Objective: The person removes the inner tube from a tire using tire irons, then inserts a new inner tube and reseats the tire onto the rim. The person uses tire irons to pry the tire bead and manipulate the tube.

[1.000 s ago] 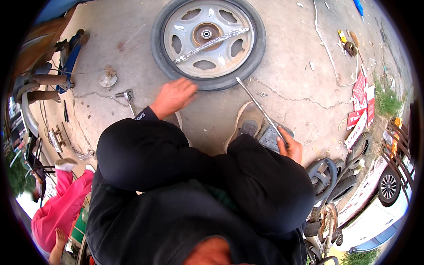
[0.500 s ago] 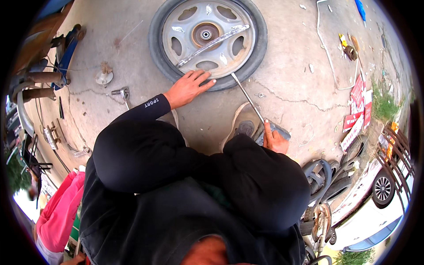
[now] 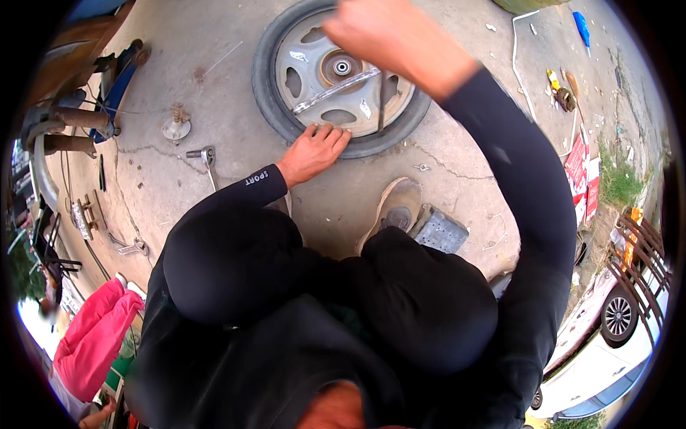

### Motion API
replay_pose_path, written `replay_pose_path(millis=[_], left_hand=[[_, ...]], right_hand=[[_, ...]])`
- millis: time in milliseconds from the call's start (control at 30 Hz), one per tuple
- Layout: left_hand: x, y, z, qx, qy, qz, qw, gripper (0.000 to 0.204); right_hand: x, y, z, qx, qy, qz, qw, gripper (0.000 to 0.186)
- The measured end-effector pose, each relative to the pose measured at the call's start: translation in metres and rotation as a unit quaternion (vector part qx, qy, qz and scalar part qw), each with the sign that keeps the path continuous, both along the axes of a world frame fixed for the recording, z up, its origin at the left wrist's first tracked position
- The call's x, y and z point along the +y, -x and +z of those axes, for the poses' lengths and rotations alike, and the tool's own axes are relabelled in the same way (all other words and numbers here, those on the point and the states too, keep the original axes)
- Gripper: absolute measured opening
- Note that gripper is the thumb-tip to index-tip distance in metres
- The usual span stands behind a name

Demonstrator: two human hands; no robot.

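Observation:
A wheel with a black tyre (image 3: 268, 79) and silver steel rim (image 3: 293, 53) lies on the ground before me. A scuffed flat bar (image 3: 321, 98) lies across the rim. My left hand (image 3: 314, 151) rests with spread fingers on the tyre's near edge. My right hand (image 3: 375, 39) is closed over the rim's far right part, around the upper end of a metal lever (image 3: 382, 106), whose low end is at the near rim edge beside my left fingertips. The hand covers part of the wheel.
A ratchet (image 3: 207, 161), a flanged metal part (image 3: 176, 125) and a blue jack (image 3: 114, 89) are at left, with a person in pink trousers (image 3: 93, 336). A perforated grey block (image 3: 441, 229) is by my shoe. Red signs (image 3: 582, 175), metal racking (image 3: 643, 254) and a white car (image 3: 611, 372) are at right.
My right hand has swung forward and up from beside the grey block to over the wheel, raising the lever steeply. My left hand moved onto the tyre's near edge.

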State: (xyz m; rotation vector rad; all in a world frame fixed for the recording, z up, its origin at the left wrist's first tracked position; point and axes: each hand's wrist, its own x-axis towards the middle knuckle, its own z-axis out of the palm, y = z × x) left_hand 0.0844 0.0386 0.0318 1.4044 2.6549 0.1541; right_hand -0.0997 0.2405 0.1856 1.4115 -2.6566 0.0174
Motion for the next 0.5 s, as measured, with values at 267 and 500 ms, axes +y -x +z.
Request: replay_pose_path(millis=[267, 500], left_hand=[[-0.035, 0.052, 0.019, -0.186, -0.045, -0.007, 0.982, 0.047], [-0.050, 0.085, 0.026, -0.206, 0.067, -0.047, 0.975, 0.052]], right_hand=[[0.120, 0.071, -0.101, -0.105, -0.012, -0.248, 0.963, 0.022], [0.300, -0.128, -0.109, -0.276, 0.172, -0.566, 0.758, 0.045]])
